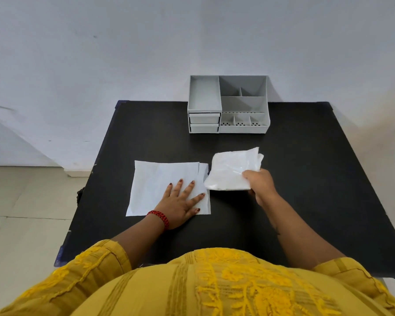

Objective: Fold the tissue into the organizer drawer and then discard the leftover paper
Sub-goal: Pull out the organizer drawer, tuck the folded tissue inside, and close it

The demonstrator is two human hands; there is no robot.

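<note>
A flat white tissue sheet (160, 185) lies on the black table (306, 179), left of centre. My left hand (180, 201) rests palm down on its near right corner, fingers spread. Just to the right, my right hand (260, 183) grips the near edge of a crumpled white bundle in clear plastic wrap (233, 169), which touches the sheet's right edge. A grey organizer (228, 106) stands at the table's far edge. Its two small drawers (204, 123) at the lower left are closed.
The organizer has several open compartments on top and at the front right. A pale wall rises right behind the table. Tiled floor lies to the left. My yellow garment fills the bottom of the view.
</note>
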